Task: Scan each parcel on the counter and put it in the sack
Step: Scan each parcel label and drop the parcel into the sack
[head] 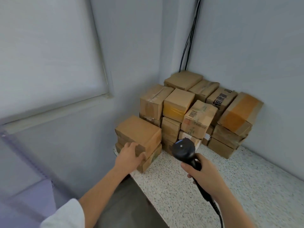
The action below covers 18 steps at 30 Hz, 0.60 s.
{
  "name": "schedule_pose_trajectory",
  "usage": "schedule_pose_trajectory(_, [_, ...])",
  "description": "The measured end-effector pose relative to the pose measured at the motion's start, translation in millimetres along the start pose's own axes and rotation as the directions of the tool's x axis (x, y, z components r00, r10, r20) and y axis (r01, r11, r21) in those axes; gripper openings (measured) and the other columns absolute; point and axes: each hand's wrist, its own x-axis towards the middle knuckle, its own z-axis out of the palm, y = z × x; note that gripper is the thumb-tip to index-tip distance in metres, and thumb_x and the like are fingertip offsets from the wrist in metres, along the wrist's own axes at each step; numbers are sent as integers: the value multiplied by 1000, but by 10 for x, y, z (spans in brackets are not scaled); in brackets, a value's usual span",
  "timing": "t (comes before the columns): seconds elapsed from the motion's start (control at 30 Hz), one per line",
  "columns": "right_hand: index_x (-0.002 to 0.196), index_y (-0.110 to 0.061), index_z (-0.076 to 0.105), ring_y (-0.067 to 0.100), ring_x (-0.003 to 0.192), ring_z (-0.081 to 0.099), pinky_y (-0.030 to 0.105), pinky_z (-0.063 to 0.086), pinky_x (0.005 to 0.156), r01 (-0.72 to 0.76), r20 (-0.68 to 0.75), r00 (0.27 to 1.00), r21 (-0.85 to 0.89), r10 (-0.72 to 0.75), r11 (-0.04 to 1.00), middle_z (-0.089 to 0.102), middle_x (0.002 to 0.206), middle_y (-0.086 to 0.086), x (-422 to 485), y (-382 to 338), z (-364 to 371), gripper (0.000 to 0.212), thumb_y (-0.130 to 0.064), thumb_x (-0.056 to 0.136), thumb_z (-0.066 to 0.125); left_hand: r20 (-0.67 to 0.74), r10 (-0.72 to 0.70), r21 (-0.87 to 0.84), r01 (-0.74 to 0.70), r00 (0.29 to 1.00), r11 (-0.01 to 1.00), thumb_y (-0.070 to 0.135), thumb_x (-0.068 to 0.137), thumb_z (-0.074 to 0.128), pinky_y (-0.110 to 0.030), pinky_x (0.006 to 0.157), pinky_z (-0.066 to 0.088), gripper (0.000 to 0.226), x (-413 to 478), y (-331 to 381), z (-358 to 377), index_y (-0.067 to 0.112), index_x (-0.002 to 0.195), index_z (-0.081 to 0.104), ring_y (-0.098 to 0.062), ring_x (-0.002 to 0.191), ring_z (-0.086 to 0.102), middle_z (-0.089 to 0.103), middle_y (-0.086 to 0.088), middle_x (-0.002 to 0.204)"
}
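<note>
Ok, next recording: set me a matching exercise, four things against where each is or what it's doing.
1. left hand
2. right hand
3. orange-taped parcel
4. black cables

A. hang down the wall behind the stack
B. grips the scanner
C. holds the front-left parcel
D. tops the stack's right end

Pairs: 1-C, 2-B, 3-D, 4-A

The speckled white stone counter [213, 186] gives free passage in front of and to the right of the heap of brown cardboard parcels [197, 116], which fills the back corner tight against both pale grey walls [134, 63]. The low front-left parcel [138, 129] stands open from above. The black handheld scanner [183, 149] hangs just before the heap's middle, screening the lower boxes there.
</note>
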Motion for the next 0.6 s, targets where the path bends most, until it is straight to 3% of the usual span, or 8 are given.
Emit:
schedule_pose_trajectory(0.1, [90,-37,51,12,76,64,31,54,68,-31,-42,999,0,31,1000,66,83,-5,335,-142,227,17,-34,82,66,-18,-3,56,4,1000,998,42,91,53,-39,97,43,56,559,-194,-154,11,135,40,-26,120,45,38,-11,138])
schedule_pose_trajectory(0.2, [91,-33,55,7,77,61,22,47,65,-48,-55,997,-51,45,998,65,84,-7,673,-265,430,14,-37,83,66,-11,-54,77,55,998,995,46,88,56,-43,103,38,68,995,-356,-274,11,141,31,-32,130,34,28,-13,146])
schedule_pose_trajectory(0.43, [86,-13,61,17,73,62,23,41,59,-152,-53,987,-50,149,987,67,83,9,1199,-371,786,27,-39,80,68,125,-136,149,117,983,982,58,75,66,-51,110,28,103,1634,-724,-251,13,148,9,-36,141,9,8,-16,153])
schedule_pose_trajectory(0.6, [88,-22,58,10,77,60,20,42,60,-149,-63,987,-30,147,988,64,82,-2,1459,-410,862,18,-36,81,68,232,-179,73,166,956,983,58,64,76,-47,102,40,112,1928,-884,-241,14,146,12,-35,130,34,25,-16,144])
